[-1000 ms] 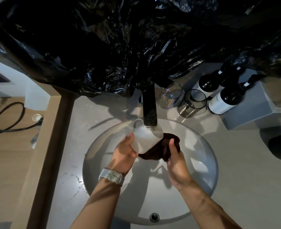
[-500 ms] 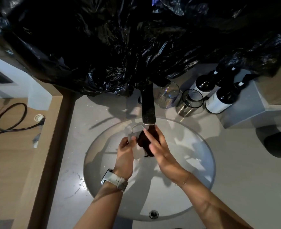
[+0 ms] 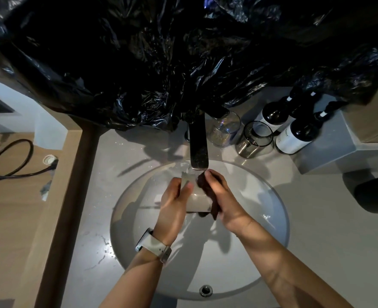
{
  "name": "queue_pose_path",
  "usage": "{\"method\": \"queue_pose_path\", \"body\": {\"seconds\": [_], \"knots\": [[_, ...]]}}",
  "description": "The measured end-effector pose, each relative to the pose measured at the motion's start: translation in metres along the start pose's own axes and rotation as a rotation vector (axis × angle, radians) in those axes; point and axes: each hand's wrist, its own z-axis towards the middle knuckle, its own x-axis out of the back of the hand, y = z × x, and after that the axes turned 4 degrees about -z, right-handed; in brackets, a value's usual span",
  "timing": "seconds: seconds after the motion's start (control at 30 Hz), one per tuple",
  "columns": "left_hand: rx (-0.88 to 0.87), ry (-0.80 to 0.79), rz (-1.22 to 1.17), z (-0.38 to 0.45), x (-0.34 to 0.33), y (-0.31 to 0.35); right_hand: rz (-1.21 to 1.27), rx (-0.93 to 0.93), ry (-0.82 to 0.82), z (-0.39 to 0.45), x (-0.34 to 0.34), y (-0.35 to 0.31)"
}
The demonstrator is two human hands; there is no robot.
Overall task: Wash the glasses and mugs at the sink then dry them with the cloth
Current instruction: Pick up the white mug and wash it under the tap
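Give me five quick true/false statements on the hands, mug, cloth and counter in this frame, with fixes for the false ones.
1. The left hand grips the white mug under the faucet. True.
2. The right hand is empty. False: it holds a dark cloth against the mug.
3. Two glasses stand on the counter right of the faucet. True.
4. The dark bottles lie in the basin. False: they stand on the counter.
5. The watch is on the right wrist. False: the left.

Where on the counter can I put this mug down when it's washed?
Bare counter right of the sink, in front of the grey box. Behind the sink, glasses and bottles crowd the faucet.
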Motion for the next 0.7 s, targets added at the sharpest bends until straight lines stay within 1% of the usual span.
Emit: {"method": "queue_pose_path", "body": {"seconds": [0.03, 0.07, 0.1, 0.13, 0.2, 0.27, 0.3, 0.33, 0.37, 0.43, 0.47, 0.5, 0.57, 0.6, 0.63, 0.67, 0.7], "knots": [[-0.022, -0.032, 0.081, 0.001, 0.001, 0.003, 0.113, -0.091, -0.058, 0.001, 0.002, -0.002], [-0.035, -0.052, 0.116, 0.001, 0.000, 0.005, 0.182, -0.140, -0.101, 0.001, 0.001, -0.005], [-0.030, -0.047, 0.117, 0.003, -0.001, 0.006, 0.192, -0.148, -0.117, 0.001, 0.000, -0.004], [-0.005, -0.010, 0.078, 0.004, -0.002, 0.007, 0.178, -0.126, -0.096, 0.000, -0.003, -0.004], [0.089, 0.078, -0.045, 0.009, -0.002, 0.006, 0.071, -0.004, 0.020, -0.002, -0.011, 0.000], [0.178, 0.088, -0.171, 0.013, 0.001, 0.003, -0.128, 0.219, 0.115, -0.003, -0.011, 0.010], [0.226, 0.087, -0.209, 0.016, 0.002, 0.002, -0.252, 0.331, 0.108, -0.003, -0.007, 0.016], [0.273, 0.097, -0.238, 0.017, 0.003, 0.001, -0.351, 0.403, 0.089, -0.002, 0.001, 0.021], [0.297, 0.114, -0.253, 0.016, 0.002, 0.002, -0.389, 0.420, 0.057, -0.003, 0.006, 0.021], [0.264, 0.124, -0.209, 0.010, -0.004, 0.002, -0.340, 0.306, -0.021, -0.007, 0.009, 0.015], [0.199, 0.114, -0.130, 0.005, -0.008, 0.003, -0.241, 0.208, -0.055, -0.010, 0.008, 0.010], [0.108, 0.096, -0.012, 0.002, -0.010, 0.002, -0.110, 0.086, -0.081, -0.011, 0.006, 0.004], [-0.094, 0.029, 0.306, -0.004, -0.012, 0.001, 0.173, -0.162, -0.144, -0.009, 0.005, -0.006], [-0.160, -0.005, 0.432, -0.004, -0.010, 0.000, 0.254, -0.225, -0.181, -0.009, 0.005, -0.009], [-0.196, -0.014, 0.472, -0.004, -0.009, 0.001, 0.269, -0.224, -0.222, -0.008, 0.006, -0.010], [-0.186, -0.013, 0.430, -0.002, -0.007, 0.002, 0.250, -0.197, -0.249, -0.008, 0.004, -0.011], [-0.140, 0.001, 0.315, -0.001, -0.006, 0.003, 0.185, -0.144, -0.238, -0.009, 0.002, -0.011]]}}
